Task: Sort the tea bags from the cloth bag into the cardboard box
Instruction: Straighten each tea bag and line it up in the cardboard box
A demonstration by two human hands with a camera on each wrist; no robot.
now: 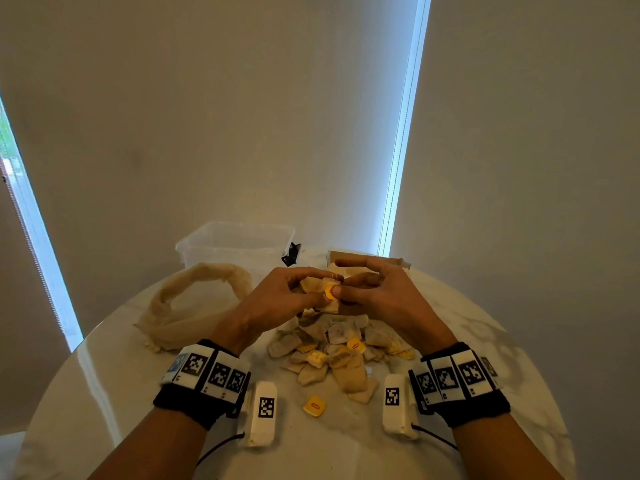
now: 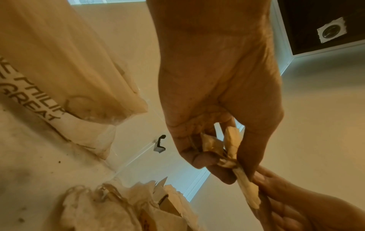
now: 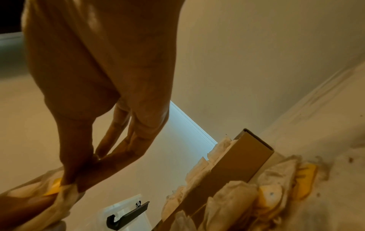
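Observation:
Both hands meet above the table and hold a small clump of tea bags (image 1: 313, 285) with a yellow tag (image 1: 329, 292). My left hand (image 1: 311, 289) grips the clump from the left, its fingers (image 2: 201, 159) curled round the paper bags (image 2: 231, 140). My right hand (image 1: 349, 289) pinches the tagged bag (image 3: 53, 186) between thumb and forefinger. A pile of tea bags (image 1: 339, 351) lies on the table under the hands. The limp cloth bag (image 1: 194, 306) lies to the left. The cardboard box (image 3: 237, 165), holding several tea bags, stands just behind my right hand.
A clear plastic tub (image 1: 235, 247) with a black latch (image 1: 291, 255) stands at the back of the round white table (image 1: 104, 393). One loose yellow tag (image 1: 314, 406) lies near the front, between my wrists. A wall and blinds close off the far side.

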